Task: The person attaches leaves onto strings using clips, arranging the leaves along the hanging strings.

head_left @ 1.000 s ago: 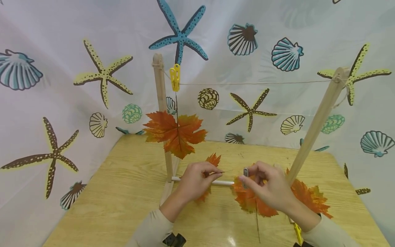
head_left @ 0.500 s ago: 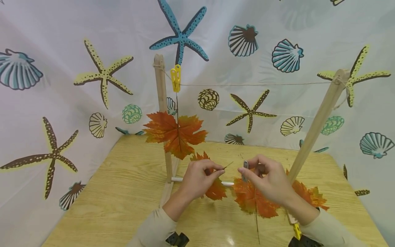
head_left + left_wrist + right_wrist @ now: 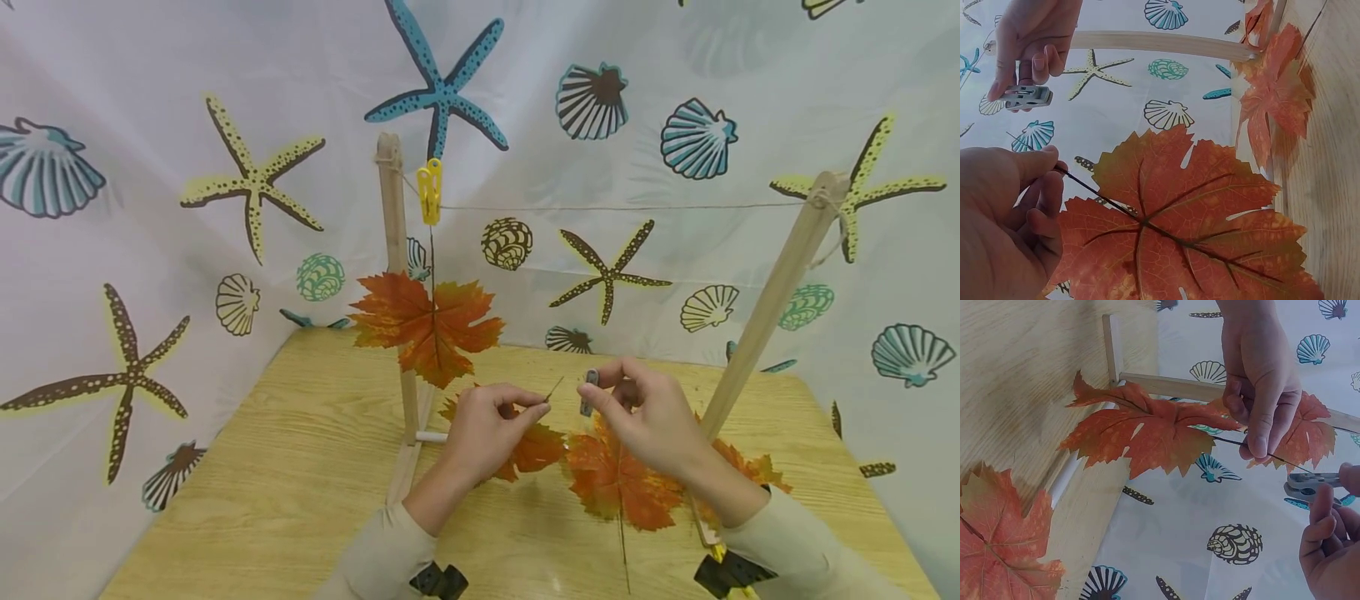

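My left hand (image 3: pixel 486 432): thumb and index clamped on the stem (image 3: pixel 1100 195) of an orange maple leaf (image 3: pixel 1191 215). Stem runs through the pinch; thin free tip pokes out past the fingers on the right-hand side, angled up in the head view. Blade is on the other side of the pinch, below my fingers and partly hidden behind the hand from the head view.

My right hand (image 3: pixel 654 421): thumb and fingers pinched on a grey clothespin (image 3: pixel 588 392), near vertical, slight tilt. Stem tip is near the clothespin, gap visible between them in the head view.

Second maple leaf (image 3: pixel 621 485) lies on the worktop (image 3: pixel 262 475), below my right hand, stem pointing toward me. Third one (image 3: pixel 752 468) is farther right, partly behind my right wrist.

Beyond: string (image 3: pixel 622 207) tied between left post (image 3: pixel 392 212) and right post (image 3: pixel 776 304). Yellow clothespin (image 3: pixel 430 193) on the string near the left post, hanging leaf (image 3: pixel 433 321) below it by its stem.
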`<state>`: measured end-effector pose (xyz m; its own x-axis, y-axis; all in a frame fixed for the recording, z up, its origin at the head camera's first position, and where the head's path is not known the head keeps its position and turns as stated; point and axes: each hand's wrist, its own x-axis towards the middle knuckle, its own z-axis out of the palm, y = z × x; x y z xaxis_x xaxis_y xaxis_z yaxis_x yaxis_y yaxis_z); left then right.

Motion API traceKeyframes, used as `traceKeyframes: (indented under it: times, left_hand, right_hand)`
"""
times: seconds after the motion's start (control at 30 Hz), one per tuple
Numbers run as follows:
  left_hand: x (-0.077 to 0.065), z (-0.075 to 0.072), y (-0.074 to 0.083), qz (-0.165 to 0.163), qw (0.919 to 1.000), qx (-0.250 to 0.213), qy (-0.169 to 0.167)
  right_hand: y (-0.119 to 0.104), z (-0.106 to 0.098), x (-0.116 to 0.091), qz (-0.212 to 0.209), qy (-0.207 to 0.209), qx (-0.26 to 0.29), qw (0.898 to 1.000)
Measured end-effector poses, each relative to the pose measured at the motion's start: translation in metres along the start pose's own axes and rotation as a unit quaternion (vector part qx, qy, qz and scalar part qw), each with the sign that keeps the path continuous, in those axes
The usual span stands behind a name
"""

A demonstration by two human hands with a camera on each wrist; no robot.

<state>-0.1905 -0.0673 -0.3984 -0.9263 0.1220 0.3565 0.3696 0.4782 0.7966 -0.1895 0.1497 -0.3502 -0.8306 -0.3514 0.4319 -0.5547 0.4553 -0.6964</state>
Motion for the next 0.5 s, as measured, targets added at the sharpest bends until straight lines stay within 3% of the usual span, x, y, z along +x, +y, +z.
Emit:
traceKeyframes:
  times: [0.3, 0.5]
  left_hand:
    - [0.001, -0.001, 0.006, -0.01, 0.9999, -0.008, 0.001]
    - [0.004, -0.004, 0.01, 0.002, 0.9999, -0.002, 0.012]
  right_hand:
    - [0.001, -0.003, 0.004, -0.002, 0.007, -0.004, 1.0]
    - [-0.004, -0.005, 0.01, -0.001, -0.007, -0.002, 1.0]
